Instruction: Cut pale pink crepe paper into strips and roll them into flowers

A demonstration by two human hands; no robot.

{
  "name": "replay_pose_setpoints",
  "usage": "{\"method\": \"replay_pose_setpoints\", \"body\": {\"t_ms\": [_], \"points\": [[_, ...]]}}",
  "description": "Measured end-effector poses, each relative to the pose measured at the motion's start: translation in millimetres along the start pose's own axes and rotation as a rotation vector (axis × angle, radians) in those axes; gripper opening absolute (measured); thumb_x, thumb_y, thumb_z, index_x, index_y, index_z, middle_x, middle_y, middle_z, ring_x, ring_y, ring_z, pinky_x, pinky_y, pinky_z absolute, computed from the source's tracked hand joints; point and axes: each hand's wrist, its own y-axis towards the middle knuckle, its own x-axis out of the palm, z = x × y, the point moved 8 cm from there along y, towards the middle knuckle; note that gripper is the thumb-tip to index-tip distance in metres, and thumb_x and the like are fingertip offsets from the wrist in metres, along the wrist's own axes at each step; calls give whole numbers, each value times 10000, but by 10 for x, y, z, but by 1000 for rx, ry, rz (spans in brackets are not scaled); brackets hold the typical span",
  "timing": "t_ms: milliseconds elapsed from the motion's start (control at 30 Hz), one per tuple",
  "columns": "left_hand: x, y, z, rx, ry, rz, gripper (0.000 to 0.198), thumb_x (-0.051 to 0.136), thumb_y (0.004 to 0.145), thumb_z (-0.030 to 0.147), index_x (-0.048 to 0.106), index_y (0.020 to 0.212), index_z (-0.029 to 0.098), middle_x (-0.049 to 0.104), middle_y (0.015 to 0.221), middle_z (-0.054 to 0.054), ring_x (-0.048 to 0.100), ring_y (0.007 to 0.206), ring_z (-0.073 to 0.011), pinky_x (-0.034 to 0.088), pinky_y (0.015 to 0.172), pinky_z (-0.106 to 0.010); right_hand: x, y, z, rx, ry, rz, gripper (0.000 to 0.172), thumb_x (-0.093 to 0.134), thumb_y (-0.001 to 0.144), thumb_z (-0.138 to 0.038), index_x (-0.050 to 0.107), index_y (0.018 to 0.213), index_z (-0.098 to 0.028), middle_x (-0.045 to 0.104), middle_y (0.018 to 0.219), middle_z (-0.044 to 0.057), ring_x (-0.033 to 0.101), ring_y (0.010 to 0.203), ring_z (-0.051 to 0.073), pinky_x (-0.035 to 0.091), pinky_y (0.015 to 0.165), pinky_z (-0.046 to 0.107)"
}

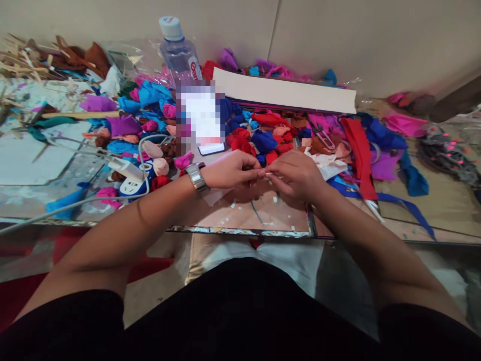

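My left hand (236,170), with a metal watch (197,177) on its wrist, is closed in a pinch near the table's front edge. My right hand (296,174) meets it fingertip to fingertip, also pinching. A thin pale stick (269,174) shows between the fingers of my right hand and reaches toward my left fingertips. What my left fingers pinch is too small to make out. Red and blue crepe paper pieces (264,142) lie just beyond both hands. White paper scraps (326,165) are beside my right hand.
A lit phone (203,118) and a plastic bottle (180,57) stand behind my left hand. A power socket (132,186) with a white cable sits at the left. Small scissors (323,136), a long pale board (285,93) and red strips (358,155) lie toward the back and right.
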Motion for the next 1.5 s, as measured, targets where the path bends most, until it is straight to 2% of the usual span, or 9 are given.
{"method": "replay_pose_setpoints", "body": {"t_ms": [167,300,467,600,833,1000,1200,1367,1500], "points": [[-4,-4,13,8,2,-3,370,624,993,454,697,818,136,719,715,-38,631,621,-101,447,601,-201,-5,17,-7,4,-5,-2,222,577,1032,-382,741,998,-236,781,903,71,695,875,236,454,789,403],[-43,-16,10,9,53,46,366,621,992,470,726,869,141,726,708,-38,643,604,-108,440,579,-203,-20,16,-2,11,6,28,208,603,1029,-375,752,990,-235,785,880,61,698,850,224,452,775,390],[-113,-46,88,91,315,193,316,633,977,430,771,867,168,761,755,-35,656,655,-124,439,634,-230,19,-2,53,71,13,24,238,610,1027,-405,774,970,-242,781,857,56,696,834,225,455,780,388],[-122,-66,128,136,552,282,311,629,970,435,800,900,185,759,753,-38,639,657,-135,382,629,-258,58,-11,74,89,3,-2,237,621,1018,-401,769,969,-223,776,864,66,686,824,228,445,764,382],[-95,-65,134,101,514,237,293,618,938,391,792,865,168,753,744,-37,622,641,-130,387,627,-262,90,-5,78,100,23,-43,227,621,1006,-397,742,957,-212,773,875,72,673,828,237,423,763,386],[-40,-56,109,127,703,253,268,601,925,353,816,931,193,770,765,-57,662,663,-161,372,621,-281,132,-20,92,118,66,-76,173,628,986,-350,732,946,-217,765,852,61,670,813,232,423,768,380],[56,-58,113,220,855,266,297,530,947,307,803,898,202,765,773,-61,665,669,-171,310,589,-304,173,-34,119,161,115,-100,105,635,935,-281,716,960,-220,759,871,57,668,803,231,448,764,367],[71,-59,91,188,897,271,277,546,942,332,785,856,221,748,738,-46,641,636,-175,235,563,-325,173,-31,100,149,116,-103,84,638,906,-249,711,930,-216,742,832,50,659,771,226,452,751,362],[98,-41,52,172,907,232,267,543,944,331,779,868,231,761,769,-41,648,652,-176,226,560,-327,197,-42,112,161,127,-122,100,638,908,-254,728,925,-214,750,845,53,664,775,226,458,755,362]]}}
